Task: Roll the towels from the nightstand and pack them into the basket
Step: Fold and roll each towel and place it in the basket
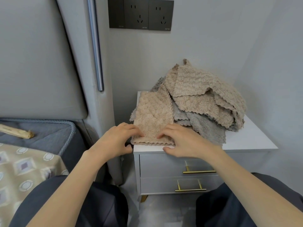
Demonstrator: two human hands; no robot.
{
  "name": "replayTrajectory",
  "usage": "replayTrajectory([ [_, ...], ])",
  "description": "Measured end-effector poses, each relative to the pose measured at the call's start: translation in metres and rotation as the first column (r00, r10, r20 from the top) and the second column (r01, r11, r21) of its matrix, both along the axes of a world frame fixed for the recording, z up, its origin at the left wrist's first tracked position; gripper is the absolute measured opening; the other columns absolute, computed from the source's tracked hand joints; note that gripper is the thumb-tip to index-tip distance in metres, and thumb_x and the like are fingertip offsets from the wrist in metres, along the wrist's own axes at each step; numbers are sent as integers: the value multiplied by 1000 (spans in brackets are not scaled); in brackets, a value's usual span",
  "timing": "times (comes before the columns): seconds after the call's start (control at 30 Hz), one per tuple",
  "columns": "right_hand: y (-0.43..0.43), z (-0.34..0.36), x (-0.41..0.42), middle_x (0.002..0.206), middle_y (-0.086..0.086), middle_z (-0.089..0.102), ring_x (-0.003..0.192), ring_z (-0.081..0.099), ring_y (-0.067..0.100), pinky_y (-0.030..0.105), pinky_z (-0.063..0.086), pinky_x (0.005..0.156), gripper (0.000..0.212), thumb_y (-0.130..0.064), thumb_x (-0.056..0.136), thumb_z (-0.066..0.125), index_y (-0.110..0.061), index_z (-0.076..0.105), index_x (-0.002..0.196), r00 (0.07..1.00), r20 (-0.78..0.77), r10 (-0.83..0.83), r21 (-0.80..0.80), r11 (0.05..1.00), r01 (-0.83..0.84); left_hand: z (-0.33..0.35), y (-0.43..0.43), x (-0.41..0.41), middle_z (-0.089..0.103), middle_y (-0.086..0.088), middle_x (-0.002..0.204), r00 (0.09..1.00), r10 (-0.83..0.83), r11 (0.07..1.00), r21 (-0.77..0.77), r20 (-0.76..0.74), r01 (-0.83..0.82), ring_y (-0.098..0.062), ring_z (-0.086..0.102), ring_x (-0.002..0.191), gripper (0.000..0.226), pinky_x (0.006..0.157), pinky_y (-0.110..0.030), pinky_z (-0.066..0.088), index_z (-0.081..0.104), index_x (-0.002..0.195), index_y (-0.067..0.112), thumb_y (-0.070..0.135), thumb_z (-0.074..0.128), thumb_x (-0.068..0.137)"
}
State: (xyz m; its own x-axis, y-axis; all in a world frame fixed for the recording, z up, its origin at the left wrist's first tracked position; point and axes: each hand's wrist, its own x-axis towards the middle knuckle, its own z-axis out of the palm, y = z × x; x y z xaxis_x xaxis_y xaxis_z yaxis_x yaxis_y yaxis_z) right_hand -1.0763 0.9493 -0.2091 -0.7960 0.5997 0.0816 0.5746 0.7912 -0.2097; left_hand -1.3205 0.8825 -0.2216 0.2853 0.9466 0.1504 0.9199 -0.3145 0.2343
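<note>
At the nightstand [250, 138] front edge, we see left hand [118, 140] and right hand [182, 141], fingers curled, pinching the beige towel [152, 115] hem; uneven pressure could roll it crooked.

Soft, even light fills the view, bright enough to show the weave of the towel pile [205, 95]. Faint shadows lie under the left hand [114, 141] and right hand [182, 141] on the folded towel [154, 115], and the gap along the left edge of the nightstand [249, 141] is dark. The wide lens bows the headboard trim [96, 46] and tilts the wall sockets [141, 13]; fine detail looks slightly smeared
</note>
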Motion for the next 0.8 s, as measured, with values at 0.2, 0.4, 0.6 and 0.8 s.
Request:
replayTrajectory([
  [0.2, 4, -2, 0, 118, -11, 58, 109, 52, 13, 35, 50, 81, 41, -11, 81, 53, -26, 58, 119, 1000, 1, 18, 82, 996, -18, 3, 2, 1, 63, 16, 113, 1000, 3, 998, 70, 21, -4, -8, 51, 108, 27, 91, -30, 43, 67, 112, 29, 20, 60, 88],
  [0.4, 10, -3, 4, 98, -2, 70, 85, 63, 15, 34, 50, 77, 29, -11, 91, 53, -21, 66, 114, 984, -149, -100, -58, 994, 92, 0, -2, 3, 68, 9, 93, 976, 135, 989, 35, 171, -143, -9, 57, 86, 20, 77, -32, 48, 68, 104, 23, 32, 53, 94],
  [0.6, 19, 2, 10, 76, 15, 69, 65, 57, 30, 33, 42, 61, 10, -24, 92, 60, -20, 69, 95, 909, -293, -295, -333, 923, 192, 4, 3, 9, 71, 3, 76, 823, 348, 937, -190, 449, -293, -10, 64, 76, 21, 72, -25, 48, 70, 82, 15, 31, 58, 90],
  [0.8, 25, -9, 5, 45, -13, 44, 38, 40, 1, 14, 33, 47, 8, -28, 90, 63, -21, 64, 85, 872, -286, -397, -296, 902, 313, 1, 12, 16, 72, 6, 72, 712, 540, 842, -307, 450, -444, -6, 64, 77, 14, 69, -17, 47, 72, 78, 20, 32, 67, 83],
])
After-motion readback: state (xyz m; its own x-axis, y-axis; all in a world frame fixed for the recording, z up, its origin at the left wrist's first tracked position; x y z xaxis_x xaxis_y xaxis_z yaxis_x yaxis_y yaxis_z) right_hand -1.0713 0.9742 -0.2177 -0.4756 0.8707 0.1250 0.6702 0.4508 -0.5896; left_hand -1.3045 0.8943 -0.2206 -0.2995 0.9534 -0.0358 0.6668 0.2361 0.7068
